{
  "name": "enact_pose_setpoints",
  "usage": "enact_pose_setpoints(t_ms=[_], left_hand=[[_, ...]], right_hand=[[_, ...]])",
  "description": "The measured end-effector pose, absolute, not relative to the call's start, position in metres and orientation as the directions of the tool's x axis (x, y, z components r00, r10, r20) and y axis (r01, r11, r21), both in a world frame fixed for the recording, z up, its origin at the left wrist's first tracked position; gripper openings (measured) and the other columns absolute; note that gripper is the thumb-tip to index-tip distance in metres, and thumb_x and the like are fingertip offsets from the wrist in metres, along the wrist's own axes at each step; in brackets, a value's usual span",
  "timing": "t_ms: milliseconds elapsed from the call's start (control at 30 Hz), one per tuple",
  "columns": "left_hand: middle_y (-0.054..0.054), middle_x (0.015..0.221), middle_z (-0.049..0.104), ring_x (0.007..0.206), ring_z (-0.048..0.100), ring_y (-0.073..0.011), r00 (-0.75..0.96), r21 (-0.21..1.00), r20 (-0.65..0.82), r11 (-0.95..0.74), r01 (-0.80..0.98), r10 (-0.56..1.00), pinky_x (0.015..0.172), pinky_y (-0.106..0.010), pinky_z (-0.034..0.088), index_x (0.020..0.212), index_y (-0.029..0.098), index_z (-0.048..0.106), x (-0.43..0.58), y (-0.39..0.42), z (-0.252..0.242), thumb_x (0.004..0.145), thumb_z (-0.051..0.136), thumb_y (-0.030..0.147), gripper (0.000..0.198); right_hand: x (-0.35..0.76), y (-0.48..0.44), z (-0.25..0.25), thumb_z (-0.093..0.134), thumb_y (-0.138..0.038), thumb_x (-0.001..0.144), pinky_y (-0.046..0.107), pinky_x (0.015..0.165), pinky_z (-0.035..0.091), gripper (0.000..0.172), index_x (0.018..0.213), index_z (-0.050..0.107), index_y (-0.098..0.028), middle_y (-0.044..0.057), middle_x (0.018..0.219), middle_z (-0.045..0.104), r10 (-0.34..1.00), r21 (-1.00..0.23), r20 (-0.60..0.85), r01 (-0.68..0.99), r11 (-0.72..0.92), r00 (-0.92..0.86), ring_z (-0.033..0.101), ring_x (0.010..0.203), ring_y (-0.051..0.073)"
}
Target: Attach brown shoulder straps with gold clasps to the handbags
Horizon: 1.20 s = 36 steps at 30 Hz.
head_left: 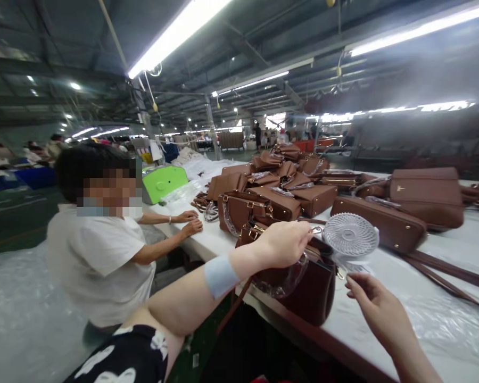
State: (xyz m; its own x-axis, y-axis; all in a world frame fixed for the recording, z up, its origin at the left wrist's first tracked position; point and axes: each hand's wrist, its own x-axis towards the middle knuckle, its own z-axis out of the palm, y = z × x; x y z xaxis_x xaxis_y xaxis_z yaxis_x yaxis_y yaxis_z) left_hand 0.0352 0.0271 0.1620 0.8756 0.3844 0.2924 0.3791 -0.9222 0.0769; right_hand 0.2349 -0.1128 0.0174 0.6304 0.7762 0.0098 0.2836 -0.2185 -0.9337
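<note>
My left hand [284, 243] is closed over the top of a dark brown handbag [307, 290] that stands at the near edge of the white table [443, 319]. Its fingers pinch a metal ring or clasp near the bag's handle, which is wrapped in clear plastic. My right hand [377, 308] hovers just right of the bag, fingers curled around a small white tag or paper under a round white fan [350, 235]. A pale blue band sits on my left wrist.
Several brown handbags [423, 197] lie piled across the table's middle and far side, with long straps [451, 274] trailing right. A seated person in a white shirt [104, 260] rests both hands on the table's left edge. A green case [163, 182] stands behind.
</note>
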Motion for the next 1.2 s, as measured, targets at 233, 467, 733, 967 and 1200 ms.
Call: enact_pose_setpoints(t_ms=[233,467,733,967,1200], left_hand=[[-0.015,0.103,0.07,0.096,0.068,-0.0275,0.947,0.069,0.095,-0.951,0.302,0.307,0.082,-0.038,0.053,0.102,0.014,0.06,0.13,0.031,0.135,0.099,0.028,0.034,0.038],[-0.018,0.098,0.071,0.092,0.07,-0.031,0.945,0.067,0.03,-0.944,0.324,0.326,0.077,-0.041,0.055,0.1,0.014,0.065,0.13,0.028,0.107,0.096,0.03,0.036,0.041],[-0.016,0.094,0.072,0.089,0.07,-0.0308,0.954,0.012,0.013,-0.954,0.299,0.299,0.077,-0.042,0.056,0.095,0.014,0.066,0.125,0.027,0.105,0.093,0.034,0.035,0.038],[-0.014,0.094,0.073,0.09,0.07,-0.0295,0.953,-0.024,-0.029,-0.954,0.3,0.3,0.077,-0.04,0.057,0.091,0.016,0.07,0.125,0.024,0.109,0.089,0.04,0.035,0.036],[-0.016,0.092,0.073,0.088,0.07,-0.0305,0.948,-0.043,-0.039,-0.948,0.316,0.317,0.077,-0.041,0.057,0.091,0.015,0.072,0.126,0.016,0.114,0.089,0.043,0.034,0.035]], right_hand=[[0.23,-0.085,0.005,0.062,-0.071,0.066,0.027,0.042,0.039,0.057,0.092,0.061,-0.02,-0.006,0.053,0.051,0.881,-0.994,-0.066,0.043,-0.097,0.469,0.046,0.043,0.012],[0.228,-0.081,0.005,0.061,-0.071,0.07,0.026,0.046,0.039,0.054,0.086,0.056,-0.02,-0.005,0.056,0.048,0.873,-0.999,0.036,0.03,0.024,0.487,0.046,0.048,0.011],[0.221,-0.084,0.007,0.059,-0.056,0.076,0.04,0.077,0.047,0.035,0.088,0.067,-0.024,0.006,0.087,0.07,0.694,-0.908,0.298,0.419,-0.006,0.655,0.064,0.082,0.026],[0.216,-0.081,-0.002,0.049,-0.052,0.079,0.043,0.078,0.048,0.036,0.092,0.067,-0.023,0.011,0.095,0.072,0.593,-0.791,0.466,0.609,-0.053,0.656,0.066,0.089,0.031],[0.216,-0.081,-0.006,0.047,-0.054,0.081,0.042,0.078,0.05,0.038,0.092,0.066,-0.023,0.011,0.096,0.073,0.573,-0.778,0.472,0.623,-0.086,0.67,0.068,0.09,0.031]])
